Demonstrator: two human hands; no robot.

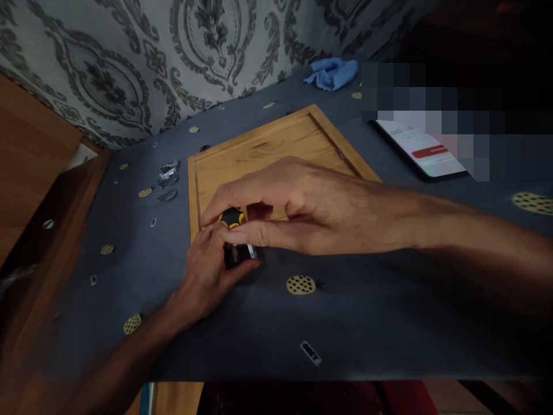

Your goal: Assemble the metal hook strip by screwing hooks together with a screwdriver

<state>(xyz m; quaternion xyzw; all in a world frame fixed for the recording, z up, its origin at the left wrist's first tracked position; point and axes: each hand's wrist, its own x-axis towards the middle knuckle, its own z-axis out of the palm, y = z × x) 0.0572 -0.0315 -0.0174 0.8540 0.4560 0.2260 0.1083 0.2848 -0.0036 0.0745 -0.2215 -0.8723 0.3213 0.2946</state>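
Note:
My right hand (298, 207) reaches in from the right, its thumb and fingers curled around a black-and-yellow handle (233, 218) that looks like a screwdriver's. Its lower end is hidden. Just below, my left hand (209, 259) closes around a small dark object with a shiny silver edge (242, 253); its kind cannot be made out. Both hands touch each other over the near-left corner of a wooden board (276, 135). Small metal parts (168, 173) lie on the cloth to the left of the board.
A dark blue tablecloth (207, 340) with pineapple prints covers the table. A blue cloth (332, 74) lies crumpled at the back. At the right is a phone (427, 153) with its screen lit, partly blurred out. Patterned fabric (216, 40) stands behind, and wooden furniture (34, 155) at the left.

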